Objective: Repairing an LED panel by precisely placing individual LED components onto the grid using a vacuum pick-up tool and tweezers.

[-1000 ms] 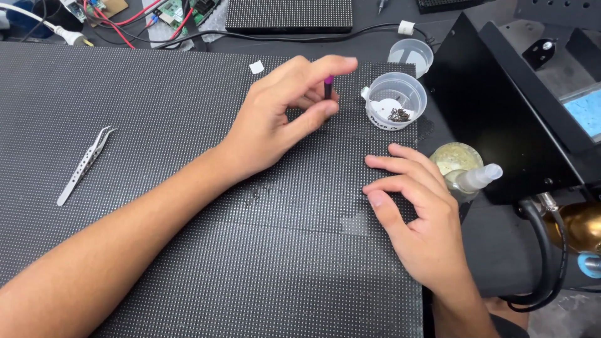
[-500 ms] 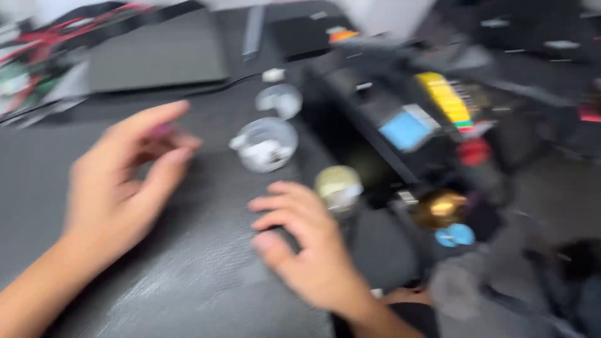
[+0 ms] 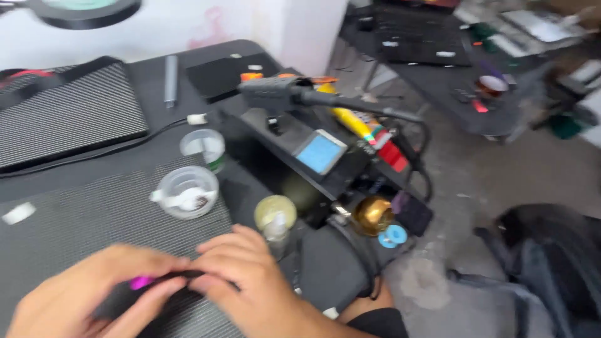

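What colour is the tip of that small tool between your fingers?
Bright magenta-pink tip on a dark stick, pinched by both the left hand and right hand; head view.

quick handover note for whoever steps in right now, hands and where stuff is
Left hand: fingers closed on a small black tool with a pink tip, low over the grey mesh panel.
Right hand: fingertips meet the same tool from the other side.
Nearby: clear cup with bits inside, second clear cup, small yellowish bottle, black station with a blue screen.
Done or left: cannot be judged; the picture is blurred.
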